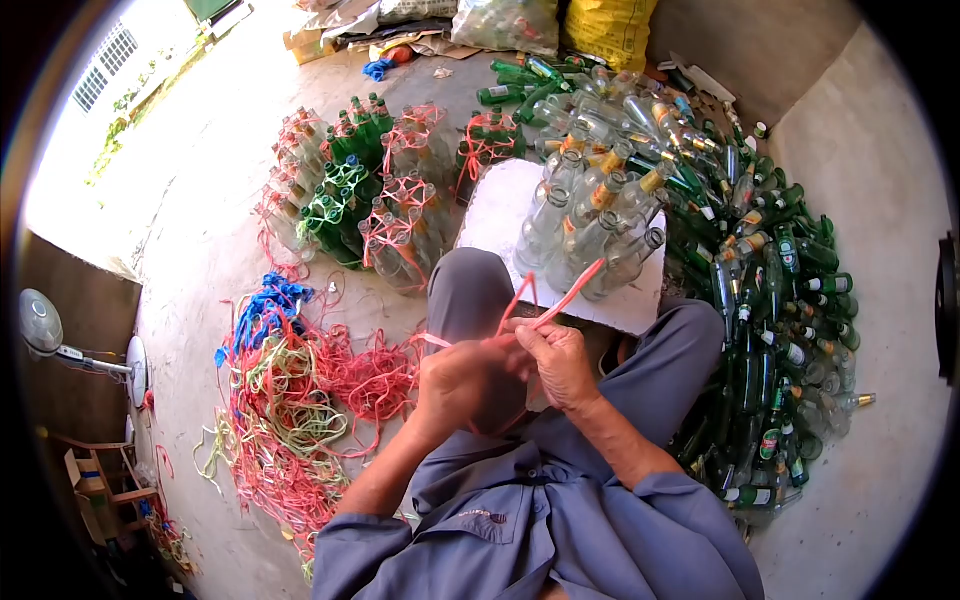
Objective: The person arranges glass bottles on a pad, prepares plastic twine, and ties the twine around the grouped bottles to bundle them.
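Pink plastic string (575, 288) runs up from my right hand (558, 362), whose thumb and fingers are pinched on it. My left hand (455, 382) is curled beside it over my lap, partly smeared by motion. A pink strand shows at its upper edge, and its fingertips are hidden. Just beyond my hands, a cluster of clear glass bottles (590, 225) stands upright on a white board (490, 205) in front of my knees. The loose string ends reach close to the nearest bottles, and I cannot tell whether they touch.
A tangled heap of pink, green and blue string (285, 400) lies at my left. Bundles of tied bottles (345, 215) stand ahead on the floor. Loose bottles (770, 330) are piled along the right wall. Sacks (610, 30) sit at the back; a fan (40, 322) is far left.
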`<state>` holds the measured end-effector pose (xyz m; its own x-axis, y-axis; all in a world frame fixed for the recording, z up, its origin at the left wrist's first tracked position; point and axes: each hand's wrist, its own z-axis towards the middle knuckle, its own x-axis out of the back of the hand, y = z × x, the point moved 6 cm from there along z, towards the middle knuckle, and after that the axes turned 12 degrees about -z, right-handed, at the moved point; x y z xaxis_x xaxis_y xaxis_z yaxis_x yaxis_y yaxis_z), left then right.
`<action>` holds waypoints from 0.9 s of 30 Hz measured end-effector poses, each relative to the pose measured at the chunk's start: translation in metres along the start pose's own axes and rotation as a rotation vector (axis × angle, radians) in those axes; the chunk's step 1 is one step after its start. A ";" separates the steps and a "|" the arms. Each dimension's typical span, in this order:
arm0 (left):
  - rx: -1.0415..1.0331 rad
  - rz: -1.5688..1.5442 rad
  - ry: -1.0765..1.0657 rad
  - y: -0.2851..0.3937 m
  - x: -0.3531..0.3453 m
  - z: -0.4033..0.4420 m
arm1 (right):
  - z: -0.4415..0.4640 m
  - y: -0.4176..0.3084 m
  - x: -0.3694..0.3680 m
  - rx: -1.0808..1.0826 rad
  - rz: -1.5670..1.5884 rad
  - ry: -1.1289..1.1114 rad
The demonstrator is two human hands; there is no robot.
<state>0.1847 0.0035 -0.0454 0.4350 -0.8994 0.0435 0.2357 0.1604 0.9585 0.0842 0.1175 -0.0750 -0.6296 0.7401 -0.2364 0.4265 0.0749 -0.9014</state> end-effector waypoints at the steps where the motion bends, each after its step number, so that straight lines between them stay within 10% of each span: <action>1: 0.050 -0.093 0.019 -0.002 0.001 -0.001 | 0.002 0.004 0.003 0.005 -0.036 0.006; 8: 0.294 -0.375 0.121 -0.001 -0.001 -0.004 | 0.005 0.033 0.012 -0.320 0.139 0.071; 17: 0.345 -0.193 0.027 -0.005 -0.004 -0.006 | -0.005 0.012 0.004 -0.200 -0.197 -0.101; 27: 0.202 0.112 -0.033 0.001 -0.003 -0.004 | 0.005 0.002 -0.002 -0.253 0.198 -0.203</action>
<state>0.1868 0.0082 -0.0460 0.4196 -0.8937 0.1588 0.0073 0.1782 0.9840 0.0831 0.1125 -0.0779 -0.6236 0.6114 -0.4872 0.6840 0.1249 -0.7187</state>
